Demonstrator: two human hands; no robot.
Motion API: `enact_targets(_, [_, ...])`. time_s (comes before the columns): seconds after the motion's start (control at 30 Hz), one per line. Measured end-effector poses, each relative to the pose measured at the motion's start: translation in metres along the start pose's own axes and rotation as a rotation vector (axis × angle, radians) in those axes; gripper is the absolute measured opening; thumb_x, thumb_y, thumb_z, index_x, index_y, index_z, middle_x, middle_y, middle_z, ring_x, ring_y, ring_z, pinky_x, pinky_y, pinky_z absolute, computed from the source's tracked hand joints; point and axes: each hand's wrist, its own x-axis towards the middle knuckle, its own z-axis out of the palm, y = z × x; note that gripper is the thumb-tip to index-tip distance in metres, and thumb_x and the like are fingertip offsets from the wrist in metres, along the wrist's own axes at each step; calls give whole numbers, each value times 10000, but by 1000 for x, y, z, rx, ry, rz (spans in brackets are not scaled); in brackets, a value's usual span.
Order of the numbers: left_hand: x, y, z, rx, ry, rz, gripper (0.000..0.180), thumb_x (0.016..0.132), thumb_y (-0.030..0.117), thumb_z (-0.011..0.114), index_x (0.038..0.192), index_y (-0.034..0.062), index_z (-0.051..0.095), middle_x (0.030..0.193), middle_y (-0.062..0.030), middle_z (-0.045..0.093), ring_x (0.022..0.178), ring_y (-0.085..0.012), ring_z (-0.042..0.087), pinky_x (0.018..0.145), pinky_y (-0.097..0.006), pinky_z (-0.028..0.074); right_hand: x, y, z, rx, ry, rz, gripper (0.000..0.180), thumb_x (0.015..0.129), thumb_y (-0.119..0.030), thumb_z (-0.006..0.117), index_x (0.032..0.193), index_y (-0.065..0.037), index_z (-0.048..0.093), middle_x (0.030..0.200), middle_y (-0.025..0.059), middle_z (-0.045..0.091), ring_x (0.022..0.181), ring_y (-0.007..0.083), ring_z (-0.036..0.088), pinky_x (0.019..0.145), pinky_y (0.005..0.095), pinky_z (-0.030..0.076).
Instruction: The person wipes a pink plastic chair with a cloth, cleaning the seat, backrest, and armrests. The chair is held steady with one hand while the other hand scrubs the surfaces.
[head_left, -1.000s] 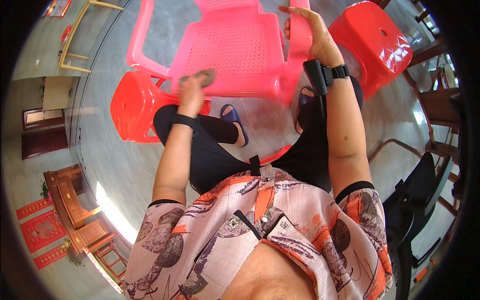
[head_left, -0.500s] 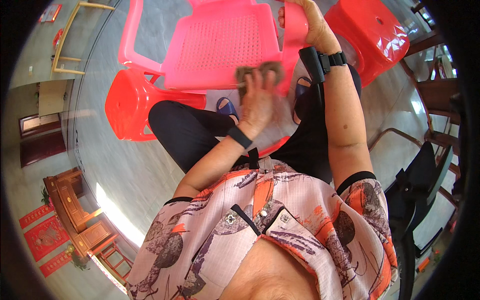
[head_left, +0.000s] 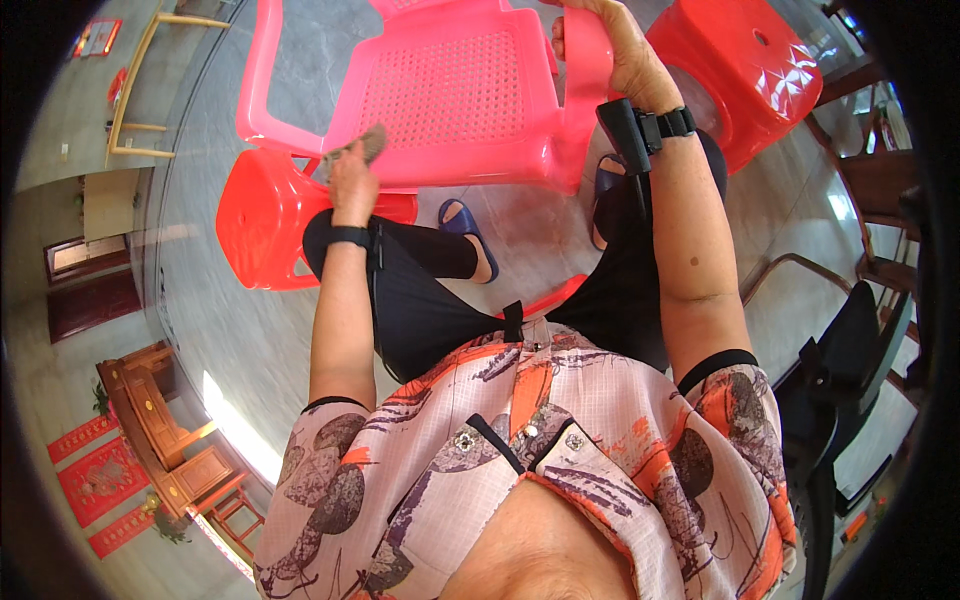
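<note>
Seen from above, with clock directions taken from the picture's centre: a seated person works over a pink plastic chair [head_left: 440, 165] at 12 o'clock, its perforated seat turned up toward the wearer. The left hand [head_left: 352, 190], between 10 and 11 o'clock, is closed around a grey-brown cloth [head_left: 374, 143], held at the seat's near left corner; bunched like that, the cloth probably gives a firm pad along the edge. The right hand [head_left: 635, 65], at 1 o'clock, is wrapped around the chair's armrest [head_left: 588, 65], most likely to steady the chair against the push of the cloth. Beyond the knees, 2 red stools flank the chair: the left stool [head_left: 250, 215] at 10 o'clock, the right stool [head_left: 735, 85] between 1 and 2. The left stool lies partly behind the chair's corner; whether it bears any weight, I cannot tell. The person's 2 feet, in blue slippers [head_left: 462, 220], are set apart, perhaps leaving room for the chair between.
</note>
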Motion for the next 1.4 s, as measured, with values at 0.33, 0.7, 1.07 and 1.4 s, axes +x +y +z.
enact_targets(0.33, [-17,162,36,-449,-10,352,448,882,7,467,1277,46,675,1243,-235,684,1168,-386,649,1005,-464,502,-6,0,8,-20,39,-38,272,940,-213,639,1151,-44,610,941,99,725,788,251,702,733,378,592])
enact_targets(0.7, [39,59,22,-497,-91,474,450,849,-29,525,1250,75,700,1232,-219,691,1145,-378,671,966,-455,532,2,5,-8,-200,15,-120,356,981,-238,626,1266,-25,638,794,100,689,674,190,659,628,317,552])
enact_targets(1.07, [92,86,37,-202,-33,227,285,872,127,554,1093,55,720,1053,-255,717,998,-450,692,857,-531,543,4,4,-5,-292,50,-126,446,1006,-262,606,1354,14,562,786,74,650,632,156,616,614,279,554])
enact_targets(1.4, [32,170,12,-483,-205,572,316,907,76,593,1203,27,692,1158,-258,681,1130,-416,641,960,-453,511,-1,5,-7,-430,-6,-216,424,956,-256,672,1301,-13,620,817,87,675,676,176,653,641,300,548])
